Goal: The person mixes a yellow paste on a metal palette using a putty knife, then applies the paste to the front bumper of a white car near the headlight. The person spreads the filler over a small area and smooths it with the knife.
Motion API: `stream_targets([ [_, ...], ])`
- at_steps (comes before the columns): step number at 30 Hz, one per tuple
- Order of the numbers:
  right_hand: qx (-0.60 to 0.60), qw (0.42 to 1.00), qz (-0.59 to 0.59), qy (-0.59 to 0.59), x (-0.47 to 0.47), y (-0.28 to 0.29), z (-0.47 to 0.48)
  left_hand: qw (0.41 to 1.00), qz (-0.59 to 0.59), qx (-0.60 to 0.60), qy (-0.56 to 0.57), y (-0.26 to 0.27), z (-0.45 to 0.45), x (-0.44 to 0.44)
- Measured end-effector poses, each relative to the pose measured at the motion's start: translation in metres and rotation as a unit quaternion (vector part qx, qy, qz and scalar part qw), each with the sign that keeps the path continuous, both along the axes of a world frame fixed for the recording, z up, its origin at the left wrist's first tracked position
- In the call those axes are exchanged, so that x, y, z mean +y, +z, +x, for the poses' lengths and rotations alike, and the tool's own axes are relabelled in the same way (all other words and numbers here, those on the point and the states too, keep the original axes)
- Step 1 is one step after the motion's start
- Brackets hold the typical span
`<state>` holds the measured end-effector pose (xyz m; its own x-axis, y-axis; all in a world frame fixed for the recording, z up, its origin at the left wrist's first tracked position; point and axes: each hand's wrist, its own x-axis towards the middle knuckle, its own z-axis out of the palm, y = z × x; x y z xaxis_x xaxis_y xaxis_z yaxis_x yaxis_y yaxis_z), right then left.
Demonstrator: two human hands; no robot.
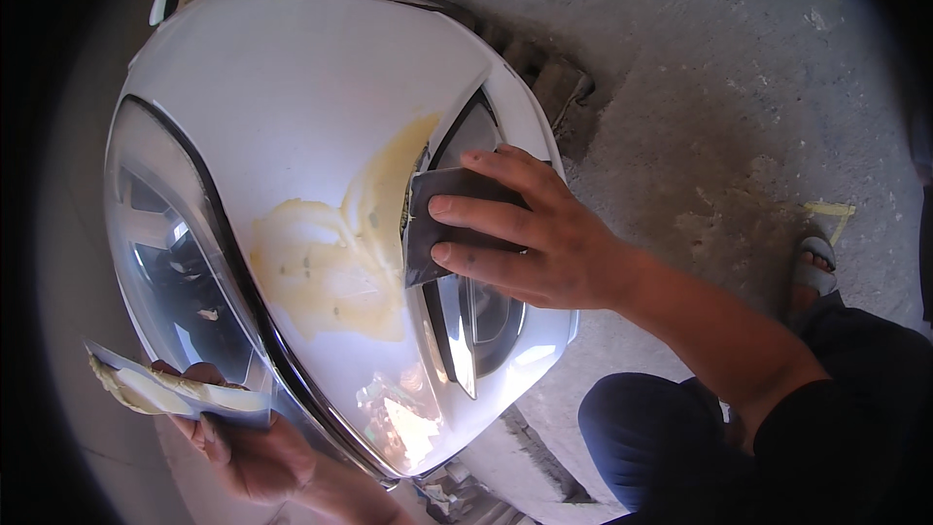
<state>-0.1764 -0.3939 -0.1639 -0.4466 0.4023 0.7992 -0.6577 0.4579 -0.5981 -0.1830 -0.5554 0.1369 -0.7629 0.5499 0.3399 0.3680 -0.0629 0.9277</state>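
Note:
A white car bumper (291,58) carries yellowish body filler (321,270) spread in a smeared patch across its middle. My right hand (539,233) presses a dark, flat flexible spreader (430,233) against the bumper's edge at the fog lamp recess, its fingers spread over the sheet. Down at the left, my left hand (255,452) holds a flat metal spreader plate (189,408) with thick cream-coloured filler along it. This plate is in front of the headlight's lower end, apart from the filler patch.
The clear headlight (182,255) curves down the left side. Concrete floor (714,87) lies at the right, with bits of yellowish tape (831,209). My bent knee (641,430) is close to the bumper; a sandalled foot (815,262) stands at the right. Rubble (452,488) lies below.

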Motion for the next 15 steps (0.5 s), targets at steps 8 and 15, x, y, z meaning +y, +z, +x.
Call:
stream_targets([
  [8, -0.001, 1.0, -0.006, -0.001, 0.0027, 0.0033, -0.0035, 0.999, 0.012, 0.029, 0.017, -0.0073, -0.0007, 0.0011],
  [15, -0.02, 0.999, -0.022, 0.04, -0.0049, -0.0022, 0.0, 1.0, 0.008, 0.024, 0.012, -0.0063, 0.0017, 0.0075],
])
